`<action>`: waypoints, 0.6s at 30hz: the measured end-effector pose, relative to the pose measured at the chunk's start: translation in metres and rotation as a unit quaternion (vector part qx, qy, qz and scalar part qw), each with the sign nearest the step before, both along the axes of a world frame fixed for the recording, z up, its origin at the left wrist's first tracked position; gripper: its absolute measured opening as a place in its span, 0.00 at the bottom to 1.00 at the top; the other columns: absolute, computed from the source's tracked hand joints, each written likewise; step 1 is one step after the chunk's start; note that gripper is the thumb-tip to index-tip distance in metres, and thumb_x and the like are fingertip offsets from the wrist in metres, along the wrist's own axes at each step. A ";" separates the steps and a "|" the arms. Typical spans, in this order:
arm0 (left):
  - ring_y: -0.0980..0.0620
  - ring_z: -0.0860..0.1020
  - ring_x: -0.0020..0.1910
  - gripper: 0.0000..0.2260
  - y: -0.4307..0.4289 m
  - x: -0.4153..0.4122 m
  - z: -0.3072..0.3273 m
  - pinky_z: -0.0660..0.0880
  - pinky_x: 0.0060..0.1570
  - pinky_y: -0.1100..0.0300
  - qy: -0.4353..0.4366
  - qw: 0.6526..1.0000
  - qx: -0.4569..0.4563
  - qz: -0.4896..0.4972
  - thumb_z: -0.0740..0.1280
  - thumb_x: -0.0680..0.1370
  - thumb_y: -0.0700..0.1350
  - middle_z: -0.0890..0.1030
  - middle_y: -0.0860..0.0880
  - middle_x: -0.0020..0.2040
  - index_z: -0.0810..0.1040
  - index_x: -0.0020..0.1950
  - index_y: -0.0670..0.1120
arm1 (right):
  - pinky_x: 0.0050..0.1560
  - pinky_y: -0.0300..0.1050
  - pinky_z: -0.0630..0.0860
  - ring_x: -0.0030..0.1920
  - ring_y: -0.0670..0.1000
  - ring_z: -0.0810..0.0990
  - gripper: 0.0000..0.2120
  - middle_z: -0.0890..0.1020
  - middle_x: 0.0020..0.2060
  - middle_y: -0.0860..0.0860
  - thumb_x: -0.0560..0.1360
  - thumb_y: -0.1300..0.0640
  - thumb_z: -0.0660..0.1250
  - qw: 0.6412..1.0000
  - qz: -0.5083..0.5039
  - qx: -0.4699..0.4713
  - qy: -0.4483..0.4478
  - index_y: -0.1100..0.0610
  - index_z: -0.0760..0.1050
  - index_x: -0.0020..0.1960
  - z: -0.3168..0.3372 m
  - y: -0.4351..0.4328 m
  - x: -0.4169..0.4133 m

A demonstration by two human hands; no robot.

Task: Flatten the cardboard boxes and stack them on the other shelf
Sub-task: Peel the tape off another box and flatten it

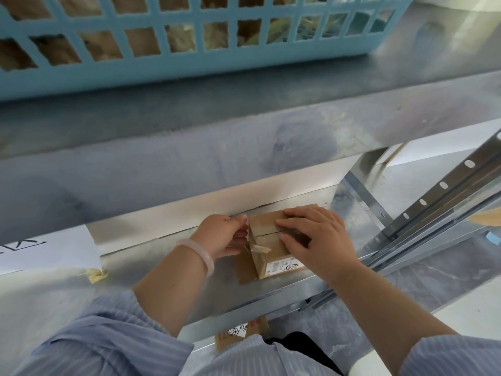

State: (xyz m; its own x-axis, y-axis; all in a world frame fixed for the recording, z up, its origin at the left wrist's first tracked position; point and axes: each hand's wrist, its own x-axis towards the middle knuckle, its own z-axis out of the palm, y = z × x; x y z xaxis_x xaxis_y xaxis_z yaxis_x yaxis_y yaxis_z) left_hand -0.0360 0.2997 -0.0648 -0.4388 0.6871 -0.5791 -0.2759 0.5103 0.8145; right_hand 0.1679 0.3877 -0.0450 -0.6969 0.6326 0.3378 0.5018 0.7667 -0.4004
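Note:
A small brown cardboard box (pixel 267 240) with a white label on its near side stands on the metal shelf (pixel 162 272). Its top flaps meet at a seam, and a scrap of torn tape hangs at the left end. My right hand (pixel 317 237) lies flat on the box top, its straight fingers pressing the flaps. At the box's left end, my left hand (pixel 223 234) has curled fingers that pinch the tape or flap edge. A side flap lies open on the shelf below the box.
A blue plastic basket (pixel 189 50) holding cardboard sits on the shelf above. A white paper sheet (pixel 46 253) and a crumpled tape scrap (pixel 96 275) lie to the left. A slotted metal upright (pixel 444 185) runs at the right. Another labelled box (pixel 238 335) shows below.

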 end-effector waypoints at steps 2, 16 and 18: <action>0.49 0.83 0.41 0.13 0.001 -0.001 0.001 0.80 0.41 0.56 0.022 1.000 -0.007 -0.009 0.67 0.78 0.51 0.84 0.46 0.39 0.81 0.43 0.42 | 0.65 0.28 0.49 0.59 0.40 0.72 0.13 0.79 0.56 0.36 0.71 0.43 0.68 1.000 0.001 -0.002 0.001 0.41 0.81 0.55 0.001 0.000 0.001; 0.49 0.78 0.42 0.11 0.012 -0.002 0.015 0.77 0.45 0.52 -0.074 0.989 -0.116 -0.058 0.66 0.77 0.51 0.78 0.47 0.41 0.77 0.42 0.44 | 0.65 0.30 0.51 0.60 0.39 0.71 0.13 0.79 0.57 0.35 0.71 0.42 0.67 1.000 0.000 0.003 0.004 0.40 0.82 0.55 -0.002 0.000 0.001; 0.50 0.76 0.39 0.09 0.013 -0.003 0.018 0.75 0.45 0.53 -0.107 0.984 -0.129 -0.063 0.66 0.77 0.49 0.77 0.48 0.38 0.76 0.39 0.45 | 0.66 0.32 0.53 0.61 0.39 0.72 0.14 0.79 0.57 0.36 0.72 0.42 0.66 1.000 0.000 0.005 0.005 0.41 0.82 0.55 -0.002 0.001 0.001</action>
